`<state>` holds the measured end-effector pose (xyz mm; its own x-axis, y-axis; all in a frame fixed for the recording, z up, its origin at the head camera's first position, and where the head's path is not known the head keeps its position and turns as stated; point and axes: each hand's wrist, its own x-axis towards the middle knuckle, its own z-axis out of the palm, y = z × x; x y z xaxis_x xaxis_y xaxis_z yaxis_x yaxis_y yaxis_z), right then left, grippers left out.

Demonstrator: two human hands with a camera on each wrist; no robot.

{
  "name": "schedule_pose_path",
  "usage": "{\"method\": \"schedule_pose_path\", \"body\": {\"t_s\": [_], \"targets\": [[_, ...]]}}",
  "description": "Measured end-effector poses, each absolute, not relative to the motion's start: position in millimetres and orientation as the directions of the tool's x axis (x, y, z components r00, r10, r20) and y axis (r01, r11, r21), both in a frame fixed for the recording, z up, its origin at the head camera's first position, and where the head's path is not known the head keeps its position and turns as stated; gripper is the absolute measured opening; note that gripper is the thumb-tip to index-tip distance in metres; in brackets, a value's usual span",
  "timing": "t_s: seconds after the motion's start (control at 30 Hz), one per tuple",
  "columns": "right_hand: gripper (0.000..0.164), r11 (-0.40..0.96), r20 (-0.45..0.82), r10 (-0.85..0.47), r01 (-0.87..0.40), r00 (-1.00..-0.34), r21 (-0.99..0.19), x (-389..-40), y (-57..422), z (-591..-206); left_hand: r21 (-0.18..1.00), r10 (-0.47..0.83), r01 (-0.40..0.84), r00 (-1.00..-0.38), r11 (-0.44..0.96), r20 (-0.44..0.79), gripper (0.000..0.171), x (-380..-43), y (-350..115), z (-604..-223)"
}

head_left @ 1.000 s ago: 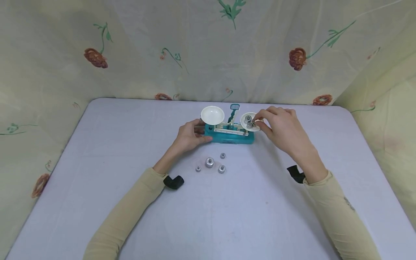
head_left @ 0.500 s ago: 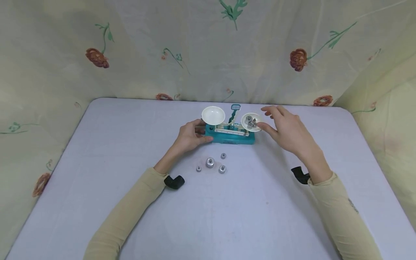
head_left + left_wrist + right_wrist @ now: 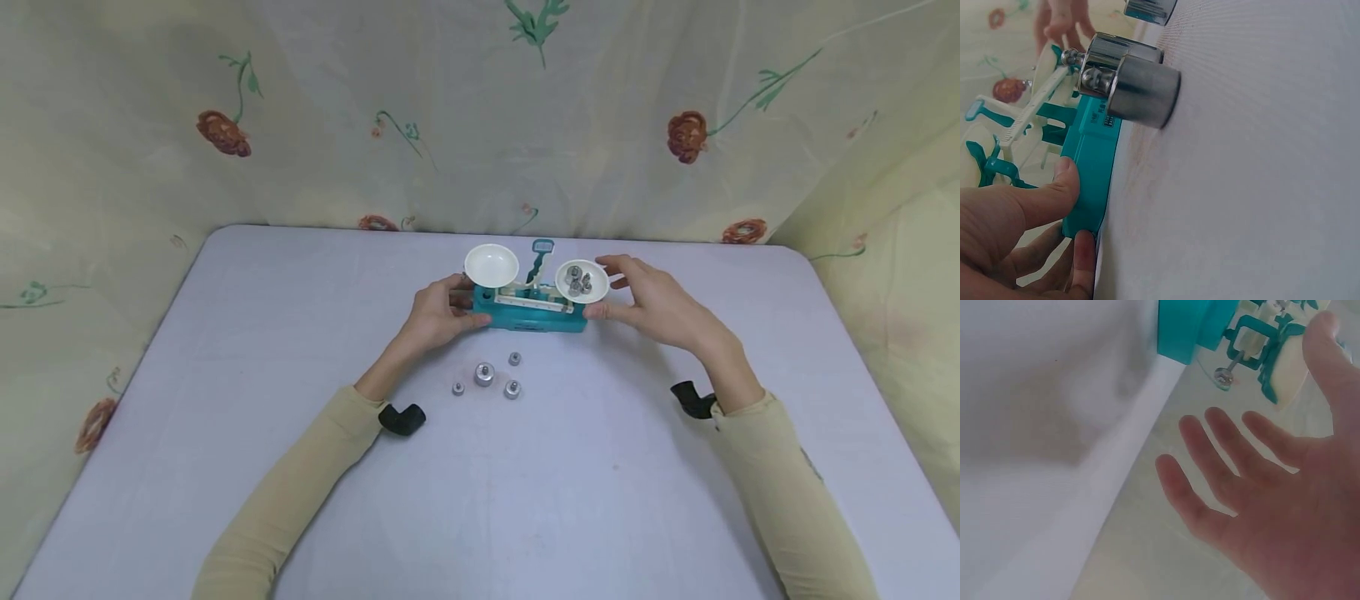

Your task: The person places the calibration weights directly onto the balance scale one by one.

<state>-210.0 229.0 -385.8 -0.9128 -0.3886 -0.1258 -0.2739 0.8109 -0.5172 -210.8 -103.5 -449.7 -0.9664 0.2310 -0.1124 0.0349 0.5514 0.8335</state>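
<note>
A teal balance scale (image 3: 528,320) stands near the back of the table, and my left hand (image 3: 435,313) holds its left end. In the left wrist view the thumb (image 3: 1066,181) presses the front of the base while the other fingers reach behind it. The left white pan (image 3: 491,267) is bare. Several small metal weights (image 3: 575,286) sit together in the right pan (image 3: 600,283). Beside that pan is my right hand (image 3: 663,312), fingers spread and holding nothing, thumb close to its near rim. The right wrist view shows this hand (image 3: 1285,481) with spaced fingers.
In front of the scale several loose weights stand on the white table (image 3: 525,500), the largest weight (image 3: 484,375) among them. A floral curtain (image 3: 450,125) hangs behind the table's back edge.
My right hand has let go of a weight in the right pan, drawn back to the right with fingers spreading, then lowered beside the pan. The left hand keeps its hold.
</note>
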Motion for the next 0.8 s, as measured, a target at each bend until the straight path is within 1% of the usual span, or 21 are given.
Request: {"method": "schedule_pose_path", "body": {"t_s": [0.17, 0.33, 0.43, 0.67, 0.8], "targets": [[0.094, 0.802, -0.133, -0.398, -0.274, -0.908, -0.531, -213.4, 231.3, -393.9, 0.832, 0.231, 0.037, -0.967, 0.553, -0.110, 0.063, -210.4, -103.4, -449.7], [0.095, 0.791, -0.124, -0.412, -0.287, -0.903, -0.540, -216.5, 231.8, -401.0, 0.832, 0.242, 0.046, -0.964, 0.553, -0.108, 0.063, -210.5, -103.9, -450.1], [0.093, 0.788, -0.122, -0.416, -0.290, -0.901, -0.544, -217.6, 231.7, -404.6, 0.829, 0.248, 0.047, -0.962, 0.557, -0.112, 0.063, -210.3, -104.2, -450.5], [0.082, 0.763, -0.126, -0.441, -0.297, -0.889, -0.574, -216.2, 229.2, -412.6, 0.822, 0.244, 0.050, -0.964, 0.568, -0.110, 0.063, -209.2, -104.0, -448.6], [0.081, 0.761, -0.112, -0.453, -0.319, -0.884, -0.564, -215.3, 228.8, -416.6, 0.817, 0.246, 0.052, -0.963, 0.574, -0.111, 0.065, -209.0, -102.5, -446.9]]}}
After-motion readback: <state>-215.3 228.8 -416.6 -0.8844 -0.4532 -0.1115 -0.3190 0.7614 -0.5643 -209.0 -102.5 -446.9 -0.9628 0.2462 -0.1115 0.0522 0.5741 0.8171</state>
